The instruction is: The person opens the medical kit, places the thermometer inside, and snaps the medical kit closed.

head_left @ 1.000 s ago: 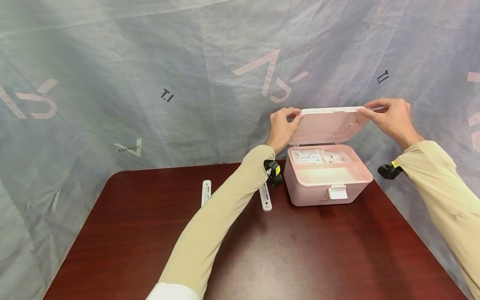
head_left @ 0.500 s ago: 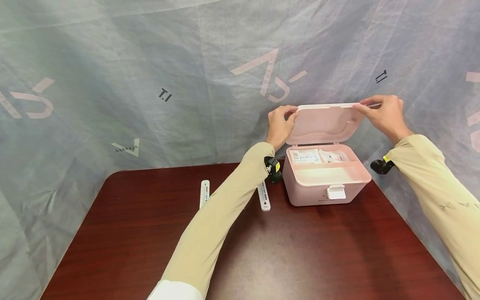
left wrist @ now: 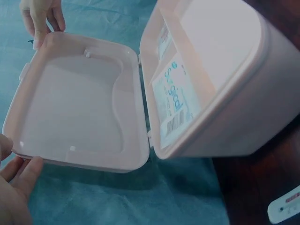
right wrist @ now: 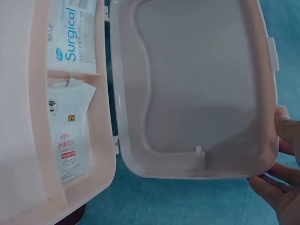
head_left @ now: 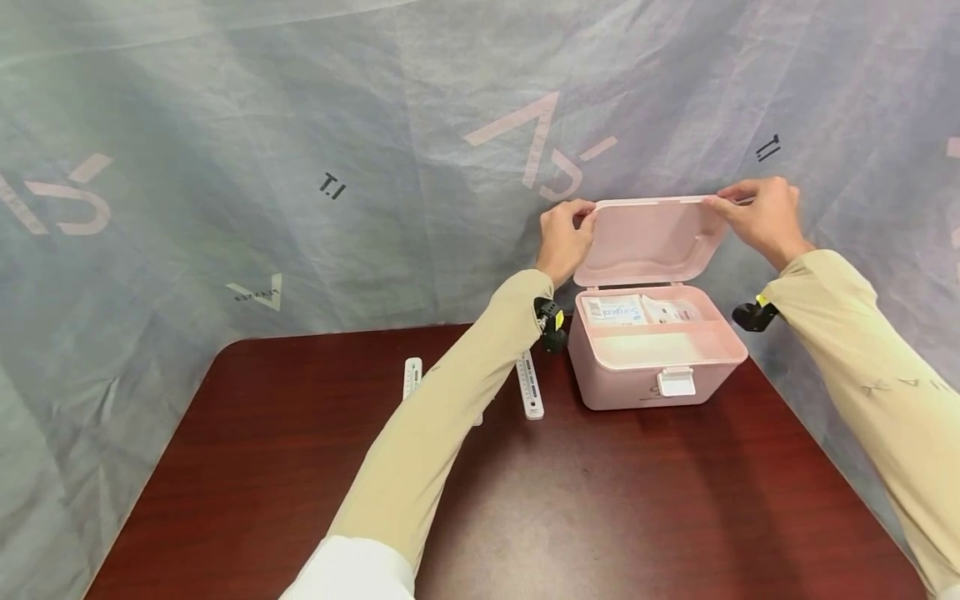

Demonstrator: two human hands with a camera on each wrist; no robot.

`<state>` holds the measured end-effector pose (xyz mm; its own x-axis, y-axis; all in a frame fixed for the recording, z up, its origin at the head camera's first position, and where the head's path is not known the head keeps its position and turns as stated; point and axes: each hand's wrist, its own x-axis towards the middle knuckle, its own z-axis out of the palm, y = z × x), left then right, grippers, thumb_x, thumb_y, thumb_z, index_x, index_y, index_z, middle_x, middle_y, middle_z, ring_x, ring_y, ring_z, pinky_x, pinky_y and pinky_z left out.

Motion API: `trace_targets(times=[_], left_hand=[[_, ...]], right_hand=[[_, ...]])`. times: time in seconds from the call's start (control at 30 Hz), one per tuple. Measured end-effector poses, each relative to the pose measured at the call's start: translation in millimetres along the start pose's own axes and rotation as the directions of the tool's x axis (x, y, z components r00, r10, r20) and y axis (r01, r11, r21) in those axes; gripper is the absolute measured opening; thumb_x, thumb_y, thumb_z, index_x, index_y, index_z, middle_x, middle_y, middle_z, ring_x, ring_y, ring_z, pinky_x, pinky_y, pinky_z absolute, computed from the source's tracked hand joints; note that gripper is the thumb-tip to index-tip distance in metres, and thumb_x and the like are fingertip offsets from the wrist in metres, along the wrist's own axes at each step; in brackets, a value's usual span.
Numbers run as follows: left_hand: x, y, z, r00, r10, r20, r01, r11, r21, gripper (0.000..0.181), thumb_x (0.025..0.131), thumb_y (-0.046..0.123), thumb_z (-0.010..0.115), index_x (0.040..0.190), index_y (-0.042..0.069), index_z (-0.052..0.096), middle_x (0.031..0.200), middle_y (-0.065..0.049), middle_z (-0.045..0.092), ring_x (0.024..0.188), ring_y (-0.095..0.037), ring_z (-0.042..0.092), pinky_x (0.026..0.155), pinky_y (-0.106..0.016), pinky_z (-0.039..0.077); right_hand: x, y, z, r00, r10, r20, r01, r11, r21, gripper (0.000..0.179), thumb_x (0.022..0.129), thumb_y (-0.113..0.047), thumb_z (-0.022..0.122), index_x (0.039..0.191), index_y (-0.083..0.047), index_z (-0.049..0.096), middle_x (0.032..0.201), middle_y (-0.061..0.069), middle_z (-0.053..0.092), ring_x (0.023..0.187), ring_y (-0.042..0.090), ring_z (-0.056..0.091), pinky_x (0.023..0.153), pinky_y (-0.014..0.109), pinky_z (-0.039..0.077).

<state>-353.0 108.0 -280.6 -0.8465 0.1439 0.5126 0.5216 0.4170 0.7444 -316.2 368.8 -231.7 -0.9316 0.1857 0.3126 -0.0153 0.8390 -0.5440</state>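
Observation:
A pink hinged box (head_left: 652, 387) stands at the table's back right with its lid (head_left: 651, 242) raised about upright. My left hand (head_left: 564, 242) pinches the lid's upper left corner between thumb and fingers. At the upper right corner my right hand (head_left: 768, 218) pinches the rim likewise. In the box's rear compartments lie a packet marked "Surgical" (right wrist: 72, 35) and a white packet with red print (right wrist: 70, 136). The front compartment shows a bare pale floor. A white latch (head_left: 677, 382) hangs on the front.
White thermometer-like strips lie on the dark red table (head_left: 285, 467): one strip (head_left: 530, 387) left of the box, another strip (head_left: 412, 377) farther left, and a third partly hidden under my left sleeve (head_left: 450, 417). A grey printed cloth (head_left: 375, 167) hangs behind the table.
The lid has swung farther up and back on its hinges. Both hands have risen with it, keeping their grip on its corners; the right hand has also shifted slightly left.

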Motion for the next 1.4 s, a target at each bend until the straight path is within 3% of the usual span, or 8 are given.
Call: trace_targets(times=[0.2, 0.37, 0.57, 0.8, 1.0, 1.23, 1.4], left_hand=[[1.8, -2.5, -4.3, 0.998, -0.033, 0.054, 0.034, 0.999, -0.014, 0.022, 0.093, 0.015, 0.059, 0.111, 0.005, 0.067, 0.094, -0.002, 0.066, 0.086, -0.009, 0.058, 0.074, -0.013, 0.042], [1.2, -6.0, -5.3, 0.995, -0.049, 0.083, 0.050, 0.999, -0.006, 0.026, 0.093, 0.014, 0.058, 0.117, 0.006, 0.064, 0.102, -0.003, 0.065, 0.092, -0.009, 0.058, 0.077, -0.014, 0.042], [-1.5, -9.2, -7.2, 0.987, -0.051, 0.151, 0.049, 0.999, 0.017, 0.035, 0.094, 0.013, 0.054, 0.128, 0.007, 0.056, 0.110, -0.006, 0.060, 0.097, -0.014, 0.054, 0.081, -0.017, 0.040], [-1.7, -11.6, -10.4, 0.965, -0.105, 0.239, 0.087, 0.993, 0.084, 0.048, 0.094, 0.015, 0.050, 0.142, 0.013, 0.043, 0.115, -0.007, 0.055, 0.101, -0.014, 0.049, 0.086, -0.023, 0.038], [-3.5, -14.5, -12.6, 0.928, -0.179, 0.327, 0.127, 0.977, 0.174, 0.064, 0.093, 0.017, 0.049, 0.151, 0.022, 0.023, 0.139, -0.008, 0.044, 0.128, -0.018, 0.041, 0.101, -0.029, 0.035], [-6.0, -15.4, -15.2, 0.873, -0.226, 0.433, 0.154, 0.969, 0.195, 0.087, 0.087, 0.015, 0.056, 0.153, 0.024, 0.000, 0.144, -0.014, 0.038, 0.124, -0.020, 0.042, 0.091, -0.031, 0.039], [-6.2, -13.1, -16.2, 0.851, -0.248, 0.462, 0.158, 0.961, 0.226, 0.092, 0.085, 0.017, 0.059, 0.153, 0.022, -0.004, 0.147, -0.015, 0.033, 0.129, -0.022, 0.038, 0.094, -0.031, 0.039]], right_hand=[[8.0, -5.8, 6.0, 0.998, -0.053, -0.019, 0.053, 0.999, -0.004, 0.042, 0.092, -0.027, 0.061, 0.109, 0.011, 0.064, 0.102, 0.028, 0.065, 0.115, 0.041, 0.044, 0.101, 0.051, 0.019], [9.9, -8.1, 12.3, 1.000, -0.019, -0.024, 0.018, 1.000, -0.008, 0.043, 0.093, -0.026, 0.059, 0.114, 0.011, 0.062, 0.111, 0.030, 0.061, 0.119, 0.040, 0.040, 0.096, 0.050, 0.028], [10.0, -9.8, 16.9, 0.997, 0.055, 0.059, -0.053, 0.998, -0.034, 0.053, 0.094, -0.029, 0.055, 0.129, 0.010, 0.050, 0.121, 0.031, 0.053, 0.119, 0.041, 0.035, 0.091, 0.052, 0.036], [12.4, -10.6, 21.4, 0.991, 0.019, 0.129, -0.010, 0.997, -0.073, 0.055, 0.097, -0.028, 0.048, 0.139, 0.008, 0.039, 0.133, 0.034, 0.043, 0.127, 0.050, 0.030, 0.099, 0.059, 0.030], [11.0, -9.7, 29.3, 0.980, -0.028, 0.195, 0.047, 0.995, -0.093, 0.063, 0.098, -0.028, 0.043, 0.145, 0.008, 0.022, 0.142, 0.035, 0.028, 0.132, 0.054, 0.017, 0.106, 0.060, 0.017], [8.5, -4.3, 39.9, 0.962, -0.091, 0.258, 0.102, 0.994, -0.028, 0.072, 0.096, -0.024, 0.048, 0.150, -0.002, 0.006, 0.149, 0.032, -0.012, 0.135, 0.054, -0.003, 0.107, 0.061, 0.003], [6.7, 2.0, 43.2, 0.959, -0.133, 0.250, 0.141, 0.990, -0.017, 0.075, 0.094, -0.019, 0.053, 0.151, -0.005, 0.007, 0.149, 0.033, -0.013, 0.135, 0.054, -0.004, 0.106, 0.063, 0.004]])
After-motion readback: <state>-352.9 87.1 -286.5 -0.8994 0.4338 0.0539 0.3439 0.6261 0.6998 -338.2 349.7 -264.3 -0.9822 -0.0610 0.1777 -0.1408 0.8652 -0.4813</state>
